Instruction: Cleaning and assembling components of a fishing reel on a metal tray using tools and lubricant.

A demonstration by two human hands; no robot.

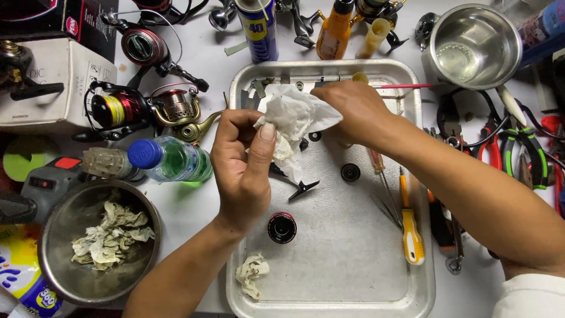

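While both hands, left hand (pixel 244 168) and right hand (pixel 353 112), clamp a white tissue (pixel 294 121) above the metal tray (pixel 353 277), tools crowd the white tabletop (pixel 194 206); whatever the tissue wraps stays hidden.

Bright, even overhead light, soft shadows, glare on the metal tray (pixel 353 297); sharp focus, slightly curved edges.

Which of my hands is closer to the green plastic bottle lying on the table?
Left. Your left hand sits just right of the green plastic bottle, pinching the white tissue. Your right hand is farther away, over the metal tray, gripping the tissue's other side.
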